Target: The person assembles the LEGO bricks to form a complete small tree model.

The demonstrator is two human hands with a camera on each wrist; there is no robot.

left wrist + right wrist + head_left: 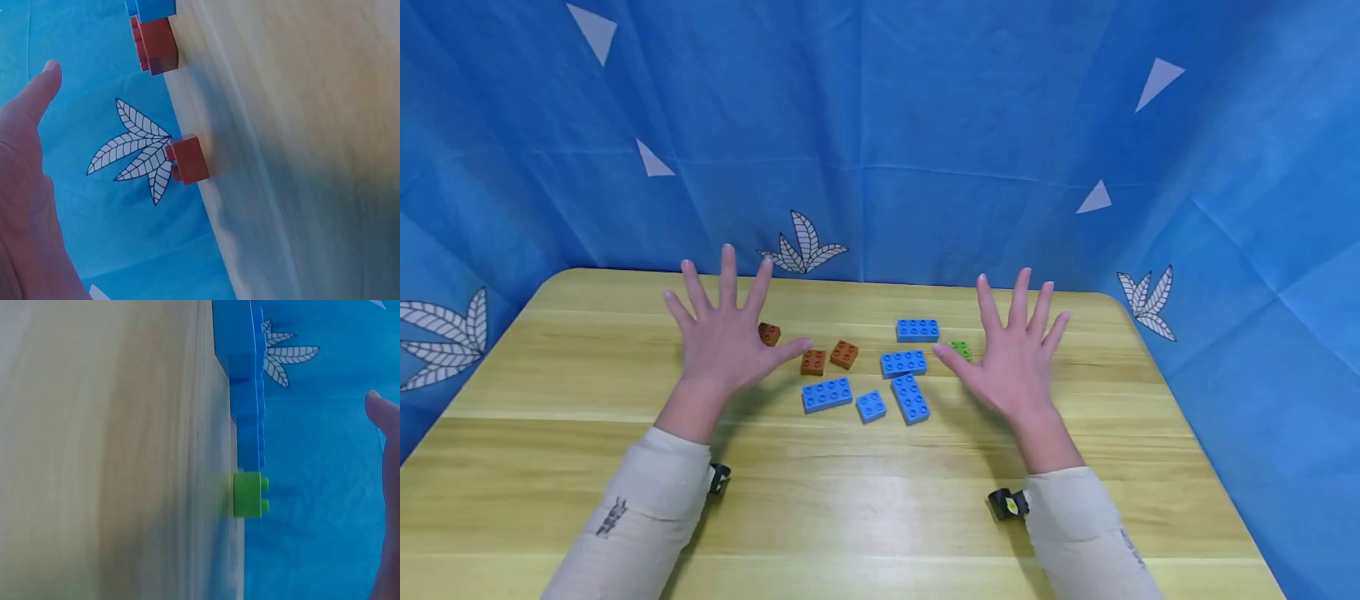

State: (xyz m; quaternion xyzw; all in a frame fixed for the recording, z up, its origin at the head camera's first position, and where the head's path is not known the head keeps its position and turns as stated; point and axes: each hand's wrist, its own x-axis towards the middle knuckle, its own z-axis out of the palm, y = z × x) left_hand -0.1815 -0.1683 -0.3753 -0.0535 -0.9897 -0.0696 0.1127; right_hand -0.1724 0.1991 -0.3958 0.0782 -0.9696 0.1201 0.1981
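Observation:
Both hands are spread with fingers straight, holding nothing. My left hand [724, 346] hovers over the table beside three brown bricks; its index finger and thumb partly overlap the farthest brown brick [769, 334] in the head view. Its thumb points toward the other brown bricks, one [813, 362] nearer and one [844, 355] to the right. On the other side, my right hand [1017, 367] hovers with its thumb overlapping a small green brick [960, 351], which shows whole in the right wrist view [247, 495]. Between the hands lie several blue bricks [910, 399], mostly long ones, and one square blue brick [871, 407].
The bricks lie loosely on a light wooden table [850, 517] with rounded far corners. A blue curtain [925, 100] with white triangles and leaf prints hangs behind and along the sides. A black strap [1007, 503] sits at the right wrist, near the sleeve cuff.

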